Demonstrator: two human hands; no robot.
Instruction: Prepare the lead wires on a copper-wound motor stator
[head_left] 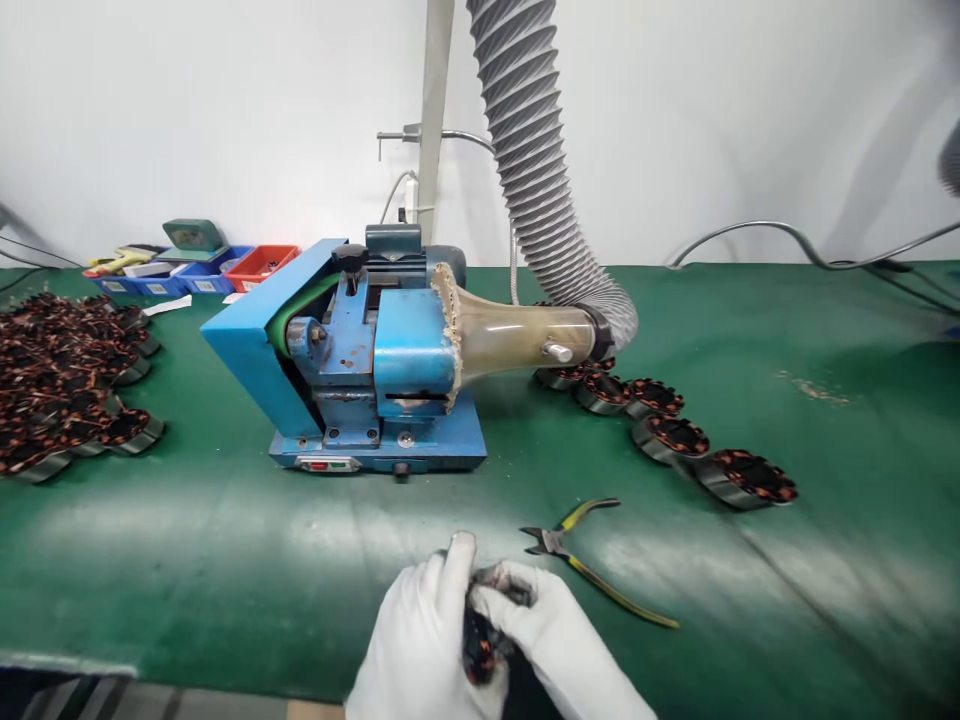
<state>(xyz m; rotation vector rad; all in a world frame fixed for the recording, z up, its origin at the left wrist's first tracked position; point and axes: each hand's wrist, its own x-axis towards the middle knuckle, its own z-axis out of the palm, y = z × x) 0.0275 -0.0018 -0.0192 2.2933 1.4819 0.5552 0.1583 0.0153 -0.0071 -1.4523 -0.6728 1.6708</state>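
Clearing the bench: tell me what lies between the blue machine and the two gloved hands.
In the head view, only bare green mat lies between the blue machine and the hands; the pliers sit off to the right.

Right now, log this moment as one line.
left hand: holds wound stator | right hand: on same stator | cutters: lying on green mat | blue machine: behind, untouched
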